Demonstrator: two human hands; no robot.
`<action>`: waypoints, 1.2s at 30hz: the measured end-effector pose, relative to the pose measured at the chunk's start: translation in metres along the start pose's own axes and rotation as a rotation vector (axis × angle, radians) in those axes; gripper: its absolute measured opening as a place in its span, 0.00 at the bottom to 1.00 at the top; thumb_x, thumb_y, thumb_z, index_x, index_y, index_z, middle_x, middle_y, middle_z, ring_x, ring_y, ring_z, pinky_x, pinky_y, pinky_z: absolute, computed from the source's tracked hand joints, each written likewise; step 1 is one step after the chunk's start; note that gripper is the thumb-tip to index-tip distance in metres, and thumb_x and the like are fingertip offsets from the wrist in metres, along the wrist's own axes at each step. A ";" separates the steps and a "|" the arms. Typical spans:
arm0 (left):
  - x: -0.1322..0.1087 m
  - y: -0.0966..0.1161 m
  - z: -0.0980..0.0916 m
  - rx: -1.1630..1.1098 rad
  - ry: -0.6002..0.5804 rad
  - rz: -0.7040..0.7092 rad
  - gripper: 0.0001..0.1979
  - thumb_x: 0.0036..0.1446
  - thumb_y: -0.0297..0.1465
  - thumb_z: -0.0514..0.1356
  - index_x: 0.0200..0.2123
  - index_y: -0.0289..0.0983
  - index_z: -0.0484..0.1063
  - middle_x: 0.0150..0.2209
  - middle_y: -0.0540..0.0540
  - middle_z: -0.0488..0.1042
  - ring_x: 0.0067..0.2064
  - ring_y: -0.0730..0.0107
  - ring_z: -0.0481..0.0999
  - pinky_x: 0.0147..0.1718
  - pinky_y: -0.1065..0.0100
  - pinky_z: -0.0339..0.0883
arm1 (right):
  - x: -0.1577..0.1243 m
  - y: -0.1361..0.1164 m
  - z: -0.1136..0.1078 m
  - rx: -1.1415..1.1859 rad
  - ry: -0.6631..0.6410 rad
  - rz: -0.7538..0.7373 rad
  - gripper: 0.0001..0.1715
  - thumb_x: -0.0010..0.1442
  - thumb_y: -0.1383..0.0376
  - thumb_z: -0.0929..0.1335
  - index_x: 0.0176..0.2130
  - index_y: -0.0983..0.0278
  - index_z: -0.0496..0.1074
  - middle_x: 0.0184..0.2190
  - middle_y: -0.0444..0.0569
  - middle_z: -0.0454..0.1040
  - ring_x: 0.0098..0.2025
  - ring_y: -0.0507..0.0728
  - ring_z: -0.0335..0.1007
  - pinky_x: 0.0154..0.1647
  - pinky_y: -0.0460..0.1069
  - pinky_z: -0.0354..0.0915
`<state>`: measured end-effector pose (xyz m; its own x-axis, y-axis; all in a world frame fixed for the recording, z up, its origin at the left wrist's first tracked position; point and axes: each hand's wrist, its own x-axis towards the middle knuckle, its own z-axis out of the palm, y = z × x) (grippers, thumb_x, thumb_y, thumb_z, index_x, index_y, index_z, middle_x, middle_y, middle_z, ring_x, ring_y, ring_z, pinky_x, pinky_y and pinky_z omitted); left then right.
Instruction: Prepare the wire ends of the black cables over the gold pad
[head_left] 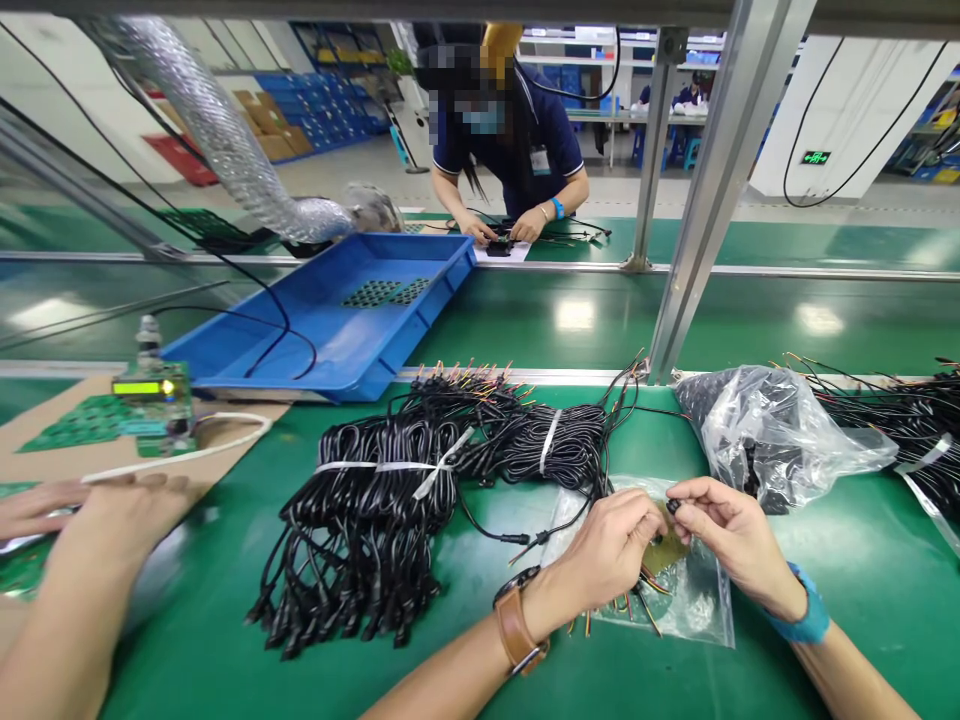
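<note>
My left hand [626, 540], with a brown-strapped watch at the wrist, is closed in a pinch; what lies between its fingertips is mostly hidden. Close beside it, my right hand [739, 530] wears a blue wristband and pinches a small black part [673, 506] between thumb and forefinger. Both hands hover over a clear plastic bag [705, 605] lying on the green table. Coloured wire ends [649, 590] poke out beneath my left hand. To the left lie tied bundles of black cables [405, 480], and one loose cable with a connector [514, 539] points toward my left wrist.
A clear bag of black parts [765, 430] and more cables [915, 440] lie right. A blue tray [382, 350] stands at the back left beside a lit circuit board [154, 400]. Another person's hands [97, 530] are at left; a co-worker [510, 150] works opposite. A metal post [705, 210] rises behind.
</note>
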<state>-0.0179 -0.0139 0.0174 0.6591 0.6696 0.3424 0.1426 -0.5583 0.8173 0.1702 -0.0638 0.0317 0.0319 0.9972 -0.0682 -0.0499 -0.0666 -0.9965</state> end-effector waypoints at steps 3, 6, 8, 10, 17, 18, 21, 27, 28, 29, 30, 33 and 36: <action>0.000 0.000 0.002 0.175 -0.031 -0.017 0.15 0.71 0.29 0.46 0.32 0.37 0.65 0.30 0.47 0.72 0.33 0.66 0.71 0.33 0.66 0.62 | -0.001 -0.001 0.000 -0.056 -0.039 -0.009 0.19 0.60 0.52 0.75 0.42 0.63 0.78 0.30 0.48 0.80 0.29 0.53 0.75 0.31 0.47 0.72; -0.001 0.000 0.004 0.322 -0.073 -0.046 0.13 0.69 0.26 0.47 0.31 0.38 0.63 0.28 0.48 0.69 0.30 0.66 0.69 0.30 0.66 0.60 | -0.001 -0.001 -0.001 -0.127 -0.068 -0.055 0.16 0.62 0.54 0.74 0.43 0.63 0.78 0.35 0.50 0.81 0.35 0.55 0.77 0.37 0.48 0.74; -0.002 -0.001 0.005 0.371 -0.091 -0.042 0.12 0.68 0.25 0.48 0.31 0.38 0.64 0.28 0.48 0.69 0.30 0.66 0.69 0.30 0.66 0.59 | -0.001 -0.001 -0.001 -0.177 -0.075 -0.087 0.15 0.63 0.54 0.73 0.43 0.63 0.78 0.36 0.50 0.81 0.36 0.55 0.78 0.39 0.48 0.74; -0.003 -0.001 0.005 0.405 -0.096 -0.034 0.11 0.67 0.24 0.48 0.32 0.38 0.64 0.28 0.48 0.70 0.29 0.66 0.70 0.30 0.66 0.60 | 0.000 0.000 0.000 -0.203 -0.088 -0.104 0.15 0.64 0.54 0.72 0.43 0.63 0.78 0.37 0.50 0.81 0.36 0.56 0.78 0.40 0.49 0.75; -0.002 -0.001 0.005 0.476 -0.116 -0.027 0.11 0.66 0.23 0.49 0.31 0.37 0.65 0.27 0.48 0.71 0.28 0.65 0.71 0.28 0.65 0.59 | -0.001 0.003 -0.001 -0.222 -0.105 -0.140 0.13 0.66 0.56 0.71 0.44 0.62 0.77 0.36 0.50 0.80 0.36 0.55 0.78 0.40 0.48 0.74; -0.002 -0.001 0.005 0.481 -0.123 -0.027 0.11 0.66 0.23 0.49 0.31 0.37 0.65 0.27 0.48 0.71 0.28 0.65 0.71 0.28 0.65 0.59 | -0.001 0.004 -0.001 -0.220 -0.111 -0.138 0.13 0.66 0.56 0.71 0.44 0.62 0.76 0.36 0.49 0.80 0.36 0.55 0.78 0.40 0.48 0.74; -0.003 -0.002 0.006 0.503 -0.133 -0.029 0.10 0.66 0.24 0.50 0.31 0.37 0.66 0.28 0.47 0.72 0.29 0.64 0.72 0.29 0.65 0.59 | 0.001 0.005 -0.001 -0.212 -0.140 -0.133 0.12 0.67 0.57 0.70 0.44 0.62 0.76 0.36 0.49 0.80 0.36 0.55 0.78 0.40 0.48 0.74; -0.004 0.000 0.006 0.512 -0.171 -0.047 0.09 0.64 0.22 0.51 0.33 0.36 0.68 0.30 0.46 0.75 0.31 0.63 0.74 0.31 0.64 0.62 | 0.002 0.007 -0.003 -0.218 -0.182 -0.143 0.11 0.68 0.58 0.69 0.44 0.62 0.76 0.37 0.49 0.79 0.37 0.55 0.78 0.41 0.48 0.73; -0.004 0.000 0.006 0.515 -0.177 -0.052 0.09 0.64 0.22 0.51 0.33 0.36 0.68 0.30 0.46 0.75 0.31 0.63 0.75 0.31 0.64 0.62 | 0.002 0.007 -0.003 -0.225 -0.185 -0.149 0.11 0.68 0.58 0.69 0.44 0.62 0.76 0.38 0.49 0.78 0.37 0.55 0.78 0.41 0.48 0.73; -0.004 0.001 0.005 0.518 -0.182 -0.057 0.09 0.64 0.22 0.51 0.33 0.36 0.69 0.31 0.45 0.75 0.32 0.62 0.75 0.31 0.64 0.62 | 0.001 0.006 -0.003 -0.238 -0.187 -0.157 0.11 0.68 0.58 0.69 0.44 0.62 0.76 0.38 0.49 0.78 0.38 0.55 0.78 0.41 0.48 0.73; -0.004 0.001 0.005 0.522 -0.187 -0.060 0.09 0.63 0.23 0.51 0.34 0.36 0.69 0.31 0.45 0.75 0.32 0.62 0.75 0.31 0.64 0.62 | 0.001 0.006 -0.004 -0.259 -0.189 -0.168 0.10 0.68 0.58 0.69 0.44 0.61 0.76 0.38 0.49 0.78 0.38 0.55 0.78 0.41 0.48 0.73; -0.004 0.002 0.003 0.534 -0.201 -0.065 0.09 0.64 0.23 0.51 0.35 0.36 0.69 0.32 0.45 0.76 0.33 0.62 0.76 0.32 0.64 0.63 | 0.001 0.004 -0.005 -0.365 -0.187 -0.226 0.08 0.69 0.60 0.68 0.44 0.61 0.76 0.38 0.48 0.78 0.39 0.55 0.76 0.42 0.49 0.71; -0.003 0.004 0.002 0.538 -0.241 -0.086 0.09 0.65 0.24 0.50 0.36 0.36 0.69 0.33 0.44 0.76 0.35 0.61 0.77 0.33 0.64 0.64 | 0.001 0.003 -0.006 -0.439 -0.180 -0.267 0.08 0.69 0.61 0.68 0.44 0.60 0.76 0.37 0.48 0.78 0.39 0.56 0.75 0.43 0.49 0.69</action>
<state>-0.0176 -0.0189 0.0187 0.7689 0.6281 0.1193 0.5151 -0.7192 0.4662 0.1766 -0.0633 0.0288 -0.1867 0.9691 0.1611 0.3598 0.2200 -0.9067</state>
